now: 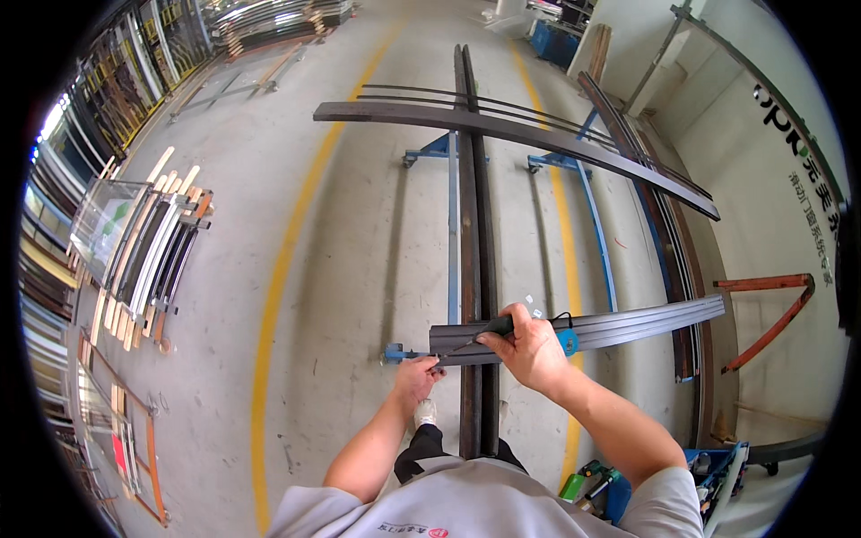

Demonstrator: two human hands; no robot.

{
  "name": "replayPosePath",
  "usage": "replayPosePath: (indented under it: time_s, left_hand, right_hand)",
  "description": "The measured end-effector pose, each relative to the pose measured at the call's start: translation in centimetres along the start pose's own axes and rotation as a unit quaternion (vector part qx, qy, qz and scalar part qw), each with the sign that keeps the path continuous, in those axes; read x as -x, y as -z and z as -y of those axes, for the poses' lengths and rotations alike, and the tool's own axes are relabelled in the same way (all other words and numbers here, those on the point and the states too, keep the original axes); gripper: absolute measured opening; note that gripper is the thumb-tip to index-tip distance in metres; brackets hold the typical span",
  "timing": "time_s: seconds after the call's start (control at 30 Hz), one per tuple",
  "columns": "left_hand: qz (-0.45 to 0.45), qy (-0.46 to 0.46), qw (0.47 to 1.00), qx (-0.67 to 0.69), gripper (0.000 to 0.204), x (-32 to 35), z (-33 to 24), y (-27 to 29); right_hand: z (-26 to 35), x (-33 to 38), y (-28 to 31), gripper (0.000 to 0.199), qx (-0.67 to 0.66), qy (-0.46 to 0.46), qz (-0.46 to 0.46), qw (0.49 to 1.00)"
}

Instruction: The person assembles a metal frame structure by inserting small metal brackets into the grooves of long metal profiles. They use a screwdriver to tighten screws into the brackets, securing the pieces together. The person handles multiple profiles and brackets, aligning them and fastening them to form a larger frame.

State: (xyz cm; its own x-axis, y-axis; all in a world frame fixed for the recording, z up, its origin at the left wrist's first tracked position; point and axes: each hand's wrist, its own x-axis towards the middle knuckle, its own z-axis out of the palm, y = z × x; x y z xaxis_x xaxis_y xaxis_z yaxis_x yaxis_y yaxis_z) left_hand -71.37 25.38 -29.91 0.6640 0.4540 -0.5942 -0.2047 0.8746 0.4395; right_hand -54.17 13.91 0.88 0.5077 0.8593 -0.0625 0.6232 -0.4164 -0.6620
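Note:
Dark grey grooved metal profiles (pixel 628 327) lie crosswise in front of me, over two long dark beams (pixel 468 242) that run away from my body. My right hand (pixel 531 354) is closed round the dark handle of what looks like a screwdriver (pixel 468 343); its thin shaft points left, toward the profiles' left end. Beside that end my left hand (pixel 416 380) has its fingers pinched together at the near edge. Whatever lies between those fingertips is too small to make out. A round blue tape measure (pixel 567 342) rests just right of my right hand.
Blue wheeled stands (pixel 453 215) stand under the beams. Another dark profile (pixel 538 134) crosses them farther off. More long profiles (pixel 659 215) lie along the right wall, near an orange-red bracket (pixel 767 282). Stacked strips (pixel 157 255) stand at left. Green tools (pixel 587 484) sit at lower right.

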Motion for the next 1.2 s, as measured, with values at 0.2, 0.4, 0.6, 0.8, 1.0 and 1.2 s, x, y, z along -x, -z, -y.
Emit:
replayPosePath:
  time_s: [0.2, 0.4, 0.6, 0.8, 1.0, 1.2]
  left_hand:
    - [0.027, -0.017, 0.999, -0.019, 0.008, 0.1, -0.5, -0.1]
    - [0.037, -0.006, 0.999, -0.014, 0.009, -0.4, -0.2, 0.1]
    - [0.051, -0.016, 0.998, -0.029, 0.008, -0.3, -0.7, 0.4]
    - [0.012, 0.009, 1.000, -0.023, 0.009, -0.1, -0.8, 0.1]
    - [0.032, 0.019, 0.999, -0.016, 0.012, -0.5, -0.4, 0.2]
    - [0.009, 0.007, 0.999, -0.052, 0.010, -0.6, -0.3, -0.1]
  right_hand:
    - [2.6, -1.5, -0.3, 0.035, -0.021, 0.180, 0.076, 0.980]
    - [3.6, -1.3, 0.0, 0.030, -0.008, 0.185, 0.132, 0.974]
    - [4.0, -0.5, -2.0, 0.030, -0.032, 0.156, 0.057, 0.986]
    - [4.8, -0.7, -0.8, 0.030, -0.028, 0.089, 0.092, 0.991]
    - [3.0, 0.8, 0.5, 0.029, -0.025, 0.088, 0.063, 0.994]
    - [2.3, 0.4, 0.2, 0.029, -0.039, 0.110, 0.057, 0.991]
